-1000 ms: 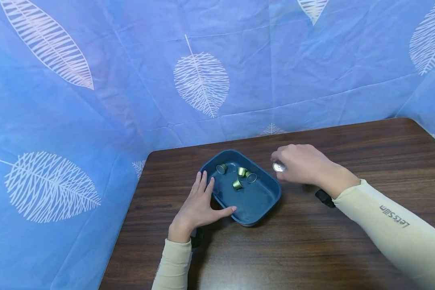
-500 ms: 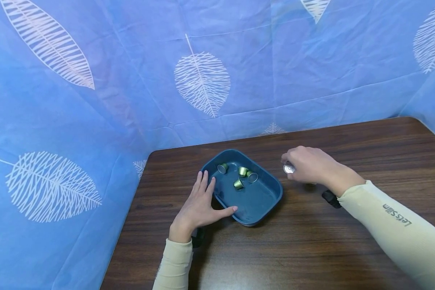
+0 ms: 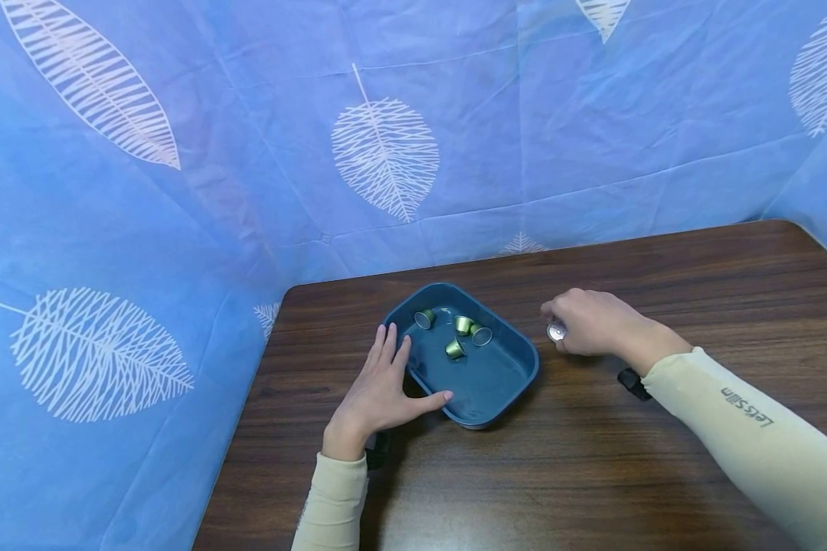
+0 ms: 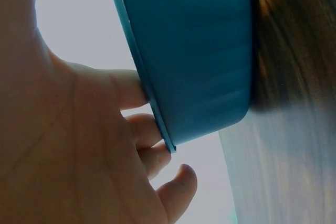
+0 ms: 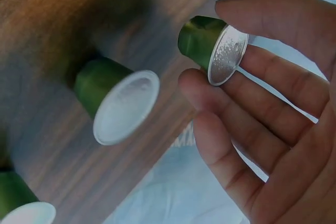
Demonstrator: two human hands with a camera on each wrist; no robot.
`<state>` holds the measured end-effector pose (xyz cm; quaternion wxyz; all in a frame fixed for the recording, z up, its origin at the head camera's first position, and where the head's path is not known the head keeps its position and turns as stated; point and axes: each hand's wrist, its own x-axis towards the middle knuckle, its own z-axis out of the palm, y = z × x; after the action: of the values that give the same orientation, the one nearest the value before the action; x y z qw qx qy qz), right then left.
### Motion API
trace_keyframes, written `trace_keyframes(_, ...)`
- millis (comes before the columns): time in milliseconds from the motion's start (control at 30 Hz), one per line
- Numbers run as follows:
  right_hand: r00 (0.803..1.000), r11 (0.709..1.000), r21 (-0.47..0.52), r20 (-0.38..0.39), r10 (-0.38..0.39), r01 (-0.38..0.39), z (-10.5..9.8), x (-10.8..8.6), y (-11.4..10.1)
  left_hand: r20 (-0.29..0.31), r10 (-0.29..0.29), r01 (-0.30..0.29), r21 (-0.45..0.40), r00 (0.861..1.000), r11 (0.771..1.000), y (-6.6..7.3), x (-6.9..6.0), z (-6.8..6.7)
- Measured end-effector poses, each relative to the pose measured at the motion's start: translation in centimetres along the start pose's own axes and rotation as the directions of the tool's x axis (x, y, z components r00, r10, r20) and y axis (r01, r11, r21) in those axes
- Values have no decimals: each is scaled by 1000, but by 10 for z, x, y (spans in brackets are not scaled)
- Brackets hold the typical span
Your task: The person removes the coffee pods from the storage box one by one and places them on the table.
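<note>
Green pod (image 5: 195,41), silver lid (image 5: 231,51): one; probably light, thin-walled, smooth enough to slip, the lid likely easy to dent; best held by side wall and rim. Position: at the fingertips of the right hand (image 3: 596,323), pinched between thumb and fingers, to the right of the blue bin (image 3: 482,394) and apart from it. Bin: on the desk (image 3: 593,459), four pods (image 3: 454,350) inside, toward its far end. Left hand (image 3: 372,394): spread, touching the bin's left rim. Two further pods (image 5: 100,85): on the desk, near the right hand.
</note>
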<state>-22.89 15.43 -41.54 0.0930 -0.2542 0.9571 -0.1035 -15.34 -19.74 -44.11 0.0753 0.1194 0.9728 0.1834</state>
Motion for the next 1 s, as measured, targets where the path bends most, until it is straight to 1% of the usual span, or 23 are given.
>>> trace_keyframes(233,1000,1000,-4,15,-8,8,5,2,0,-1,9,-9,-3,1000,1000,0,0,0)
trace_keyframes(600,999,1000,-11,28,-25,25,9,4,-1,0,-1,1,-1,1000,1000,0,0,0)
trace_keyframes(1000,999,1000,-8,43,-25,25,12,5,-2,9,-12,12,-5,1000,1000,0,-2,0)
